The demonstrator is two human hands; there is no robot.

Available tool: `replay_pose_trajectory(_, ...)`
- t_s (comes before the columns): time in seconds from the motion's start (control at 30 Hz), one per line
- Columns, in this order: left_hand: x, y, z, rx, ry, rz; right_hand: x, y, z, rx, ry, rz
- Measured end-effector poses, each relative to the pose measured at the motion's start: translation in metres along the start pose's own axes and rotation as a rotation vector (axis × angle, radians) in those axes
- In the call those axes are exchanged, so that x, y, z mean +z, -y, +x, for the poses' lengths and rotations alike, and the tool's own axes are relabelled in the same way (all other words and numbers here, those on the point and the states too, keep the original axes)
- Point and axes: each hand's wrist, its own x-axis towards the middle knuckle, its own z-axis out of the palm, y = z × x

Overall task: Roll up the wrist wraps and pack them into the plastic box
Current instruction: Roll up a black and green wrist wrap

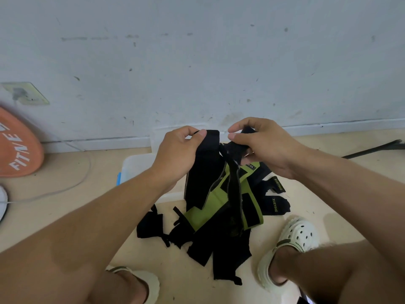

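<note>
Head view: left hand (pixel 175 150) pinching top edge of a black wrist wrap (pixel 202 172); right hand (pixel 260 143) gripping a bunched dark strap end (pixel 237 148). More wraps (pixel 219 233) heaped on the floor; plastic box (pixel 135 165) just behind, mostly hidden. Best to untangle one wrap, straighten, roll tight from one end.

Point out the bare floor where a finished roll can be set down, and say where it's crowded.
Bare floor lies left of the plastic box, bordered by the white cable and the wall. A smaller patch sits between the two shoes, in front of the wrist wraps. Crowded: the middle, where the wraps pile up under the left hand and right hand.
</note>
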Motion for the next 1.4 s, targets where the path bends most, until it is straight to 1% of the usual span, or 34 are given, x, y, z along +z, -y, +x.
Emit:
replay_pose_trajectory(0.1, -0.001, -0.001, 0.0, 0.0, 0.027, -0.011, 0.003, 0.004, -0.004, 0.03, 0.131, 0.156)
replay_pose_trajectory(0.17, -0.001, -0.002, -0.002, -0.01, 0.059, -0.018, 0.003, 0.008, -0.01, 0.012, 0.239, 0.151)
replay_pose_trajectory(0.23, -0.001, -0.002, -0.003, -0.04, 0.071, -0.037, 0.003, 0.009, -0.014, -0.044, 0.271, 0.065)
replay_pose_trajectory(0.27, -0.001, -0.002, -0.003, -0.054, 0.07, -0.055, 0.004, 0.01, -0.016, -0.086, 0.243, -0.007)
replay_pose_trajectory(0.33, -0.002, -0.003, -0.001, -0.068, 0.07, -0.09, 0.003, 0.009, -0.016, -0.16, 0.121, -0.121)
replay_pose_trajectory(0.4, -0.003, -0.004, -0.001, -0.082, 0.065, -0.12, 0.0, 0.006, -0.013, -0.18, -0.001, -0.184)
replay_pose_trajectory(0.47, -0.003, -0.005, -0.001, -0.091, 0.061, -0.139, -0.003, 0.004, -0.009, -0.173, -0.066, -0.249)
replay_pose_trajectory(0.53, -0.003, -0.006, -0.001, -0.094, 0.053, -0.158, -0.004, 0.002, -0.006, -0.142, -0.059, -0.222)
replay_pose_trajectory(0.6, -0.004, -0.006, 0.0, -0.099, 0.043, -0.169, -0.003, 0.001, -0.003, -0.114, -0.018, -0.113)
replay_pose_trajectory(0.67, -0.005, -0.006, 0.0, -0.098, 0.034, -0.173, -0.003, 0.0, -0.001, -0.11, -0.028, -0.094)
replay_pose_trajectory(0.73, -0.005, -0.007, -0.001, -0.094, 0.027, -0.182, -0.003, 0.0, 0.0, -0.126, -0.054, -0.148)
replay_pose_trajectory(0.87, -0.005, -0.008, -0.002, -0.087, 0.041, -0.181, -0.001, -0.002, -0.001, -0.204, -0.02, -0.31)
replay_pose_trajectory(1.07, -0.003, -0.011, -0.006, -0.058, 0.073, -0.173, 0.004, -0.006, 0.001, -0.17, 0.051, -0.401)
replay_pose_trajectory(1.2, -0.005, -0.013, -0.006, -0.051, 0.064, -0.154, 0.002, -0.006, 0.004, -0.15, -0.002, -0.345)
replay_pose_trajectory(1.3, -0.004, -0.011, -0.008, -0.025, 0.124, -0.067, 0.001, -0.006, 0.005, -0.16, -0.028, -0.25)
replay_pose_trajectory(1.4, -0.003, -0.009, -0.009, -0.039, 0.132, -0.108, 0.002, -0.005, 0.005, -0.177, -0.043, -0.195)
